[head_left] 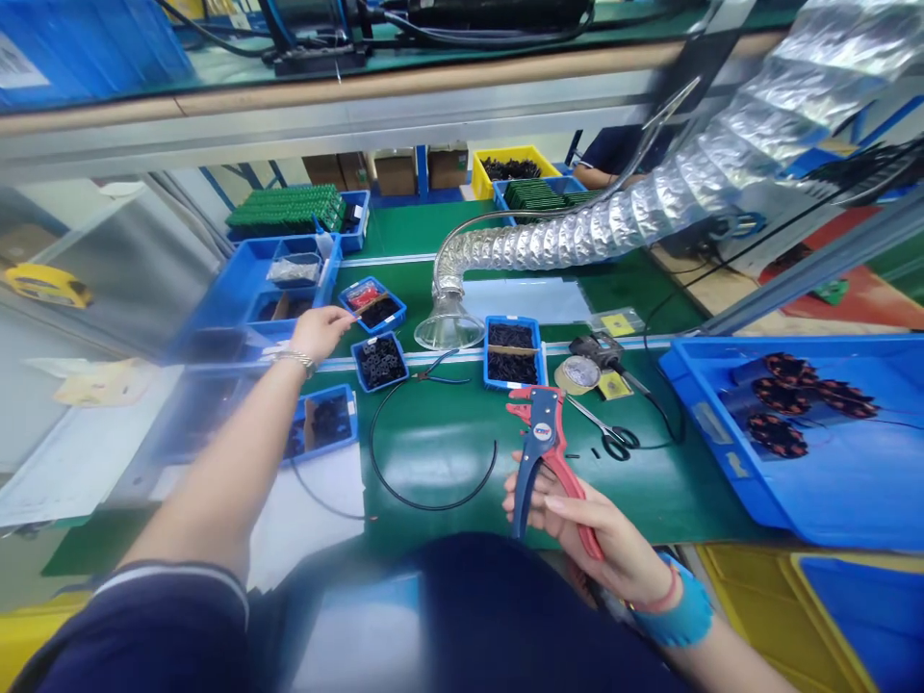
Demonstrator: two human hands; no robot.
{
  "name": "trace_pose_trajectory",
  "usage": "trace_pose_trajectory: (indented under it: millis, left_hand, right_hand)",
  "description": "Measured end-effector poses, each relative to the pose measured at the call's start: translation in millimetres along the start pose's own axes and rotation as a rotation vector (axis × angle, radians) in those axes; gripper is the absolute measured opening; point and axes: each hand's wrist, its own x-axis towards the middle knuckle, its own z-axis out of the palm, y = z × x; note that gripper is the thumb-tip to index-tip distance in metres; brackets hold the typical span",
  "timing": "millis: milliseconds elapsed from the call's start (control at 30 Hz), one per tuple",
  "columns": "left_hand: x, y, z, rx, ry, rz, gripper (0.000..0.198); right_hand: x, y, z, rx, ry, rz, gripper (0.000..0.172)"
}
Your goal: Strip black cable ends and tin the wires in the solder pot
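The middle of the view is taken up by a workbench (448, 448) with a green top, crossed by pale strips. It is overhung by a shelf (252, 93) edged with a rounded tan lip, below which a pale metal beam (289, 137) is set. A ribbed silver duct (555, 243) is run down from the upper right. On the left, a grey panel (137, 231) is stood; behind the bench, cardboard boxes (396, 175) are lined up around a blue post (422, 173). A metal strut (808, 269) is slanted across the right. Bright light is reflected by the duct's creased foil.
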Motion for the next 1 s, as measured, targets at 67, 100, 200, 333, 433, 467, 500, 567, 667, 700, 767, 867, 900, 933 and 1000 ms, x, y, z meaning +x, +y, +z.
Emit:
trace_pose_trajectory:
  millis: [67, 100, 200, 333, 433, 467, 500, 567, 667, 700, 767, 867, 900, 933, 1000]
  left_hand:
    - [1, -3, 30.2, 0.035, -0.003, 0.029, 0.025]
    - [-5, -2, 48.3, 0.028, -0.029, 0.05, 0.026]
    - [-52, 12, 113.9, -0.026, -0.248, 0.125, 0.02]
    - [-138, 44, 202.9, -0.14, -0.572, 0.15, 0.009]
    - [-174, 63, 245.5, -0.225, -0.649, 0.064, 0.013]
    - [-178, 67, 252.9, -0.265, -0.657, 0.029, 0.013]
    - [-178, 69, 256.7, -0.313, -0.663, -0.007, 0.011]
    - [-173, 70, 253.4, -0.44, -0.676, -0.082, 0.009]
    - [-161, 69, 224.5, -0.683, -0.68, -0.184, 0.02]
    - [-158, 69, 210.1, -0.762, -0.666, -0.206, 0.026]
    - [-155, 70, 177.8, -0.899, -0.612, -0.229, 0.036]
    - [-156, 75, 131.2, -1.153, -0.541, -0.287, 0.037]
    - [-157, 77, 118.1, -1.232, -0.535, -0.296, 0.033]
    - [-158, 78, 106.2, -1.287, -0.536, -0.292, 0.029]
    - [-157, 81, 85.8, -1.265, -0.552, -0.237, 0.022]
  right_hand:
    - [-3, 5, -11, 0.013, 0.059, 0.016, 0.029]
    - [-5, 8, -19, 0.015, 0.091, 0.029, 0.029]
    - [-13, 19, -43, 0.018, 0.19, 0.078, 0.035]
    - [-20, 35, -67, 0.02, 0.307, 0.146, 0.044]
    - [-18, 43, -70, -0.026, 0.329, 0.17, 0.047]
    - [-17, 44, -69, -0.051, 0.324, 0.154, 0.047]
    - [-16, 44, -68, -0.079, 0.318, 0.127, 0.045]
    - [-15, 43, -65, -0.146, 0.317, 0.067, 0.043]
    - [-16, 38, -60, -0.249, 0.337, 0.009, 0.044]
    - [-17, 35, -58, -0.273, 0.331, -0.007, 0.043]
    - [-16, 31, -50, -0.285, 0.282, -0.037, 0.036]
    - [-12, 18, -31, -0.225, 0.118, -0.024, 0.023]
    - [-10, 13, -23, -0.195, 0.053, 0.002, 0.022]
    - [-8, 6, -15, -0.17, -0.009, 0.036, 0.023]
    - [-5, -8, -1, -0.156, -0.11, 0.109, 0.026]
